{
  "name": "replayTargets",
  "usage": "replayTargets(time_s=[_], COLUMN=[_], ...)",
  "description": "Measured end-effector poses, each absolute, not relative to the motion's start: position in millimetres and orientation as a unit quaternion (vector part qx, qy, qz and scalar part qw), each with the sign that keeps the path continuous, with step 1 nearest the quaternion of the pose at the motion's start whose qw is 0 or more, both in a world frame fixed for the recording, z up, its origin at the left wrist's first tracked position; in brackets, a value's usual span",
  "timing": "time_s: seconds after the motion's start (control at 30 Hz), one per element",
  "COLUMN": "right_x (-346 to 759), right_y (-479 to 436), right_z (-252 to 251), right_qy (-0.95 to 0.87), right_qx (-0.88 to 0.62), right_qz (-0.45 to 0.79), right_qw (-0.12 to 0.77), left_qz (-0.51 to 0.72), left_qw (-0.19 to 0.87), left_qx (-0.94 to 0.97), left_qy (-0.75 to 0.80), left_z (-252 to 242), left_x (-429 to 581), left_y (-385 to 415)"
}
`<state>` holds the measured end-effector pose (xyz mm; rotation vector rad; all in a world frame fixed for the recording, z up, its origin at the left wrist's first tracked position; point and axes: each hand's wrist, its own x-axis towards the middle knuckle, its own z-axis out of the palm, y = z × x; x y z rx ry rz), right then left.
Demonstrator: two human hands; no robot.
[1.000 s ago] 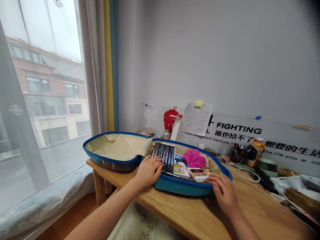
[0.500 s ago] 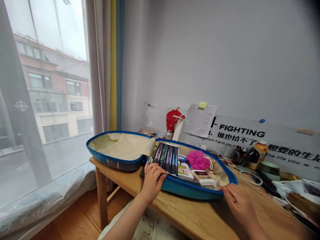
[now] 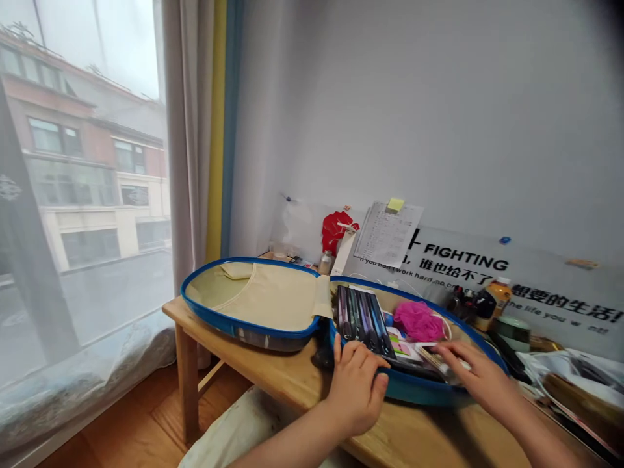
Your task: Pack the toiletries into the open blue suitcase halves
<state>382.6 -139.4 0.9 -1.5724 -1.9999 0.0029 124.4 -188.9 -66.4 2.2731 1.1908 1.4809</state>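
Note:
An open hard-shell suitcase with blue rims point(image 3: 253, 333) lies on the wooden table, its lid folded out to the left. In its right half are a pack of toothbrushes point(image 3: 363, 318), a pink bath puff point(image 3: 418, 320) and a pack of cotton swabs point(image 3: 433, 359). My left hand point(image 3: 358, 387) is closed over the near rim beside the toothbrushes, thumb on the outside. Reaching in from the right, my right hand point(image 3: 480, 377) has its fingers closed at the swab pack, partly covering it.
A bottle with orange contents point(image 3: 496, 300), a green-lidded jar point(image 3: 513, 333) and white cables point(image 3: 548, 380) crowd the table's right side. Papers point(image 3: 387, 234) hang on the wall behind. The table's left edge point(image 3: 178, 315) is near the curtained window.
The suitcase has shifted to the right along the table, and my left hand with it. My right hand has left the right end of the rim and moved inward onto the swab pack.

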Motion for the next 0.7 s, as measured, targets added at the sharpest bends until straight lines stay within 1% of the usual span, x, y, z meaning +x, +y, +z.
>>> replayTargets(time_s=[0.2, 0.3, 0.37, 0.43, 0.6, 0.7], right_x=[333, 317, 310, 305, 297, 293], right_y=[-124, -113, -108, -103, -91, -85], right_z=[22, 22, 18, 14, 7, 5], right_qy=[-0.789, -0.767, -0.753, -0.746, -0.716, -0.698], right_qx=[-0.597, -0.636, -0.652, -0.660, -0.691, -0.708], right_qz=[0.066, 0.081, 0.085, 0.086, 0.079, 0.076], right_qw=[0.126, 0.029, -0.011, -0.031, -0.067, -0.071], left_qz=[0.434, 0.426, 0.428, 0.442, 0.490, 0.483], left_qw=[0.147, 0.177, 0.165, 0.109, -0.117, -0.184], left_qx=[0.824, 0.842, 0.845, 0.833, 0.692, 0.635], left_qy=[0.335, 0.282, 0.276, 0.315, 0.517, 0.574], left_z=[-56, -48, -47, -52, -80, -91], left_x=[158, 153, 139, 115, 27, -28], left_y=[-193, -197, -202, -208, -213, -206])
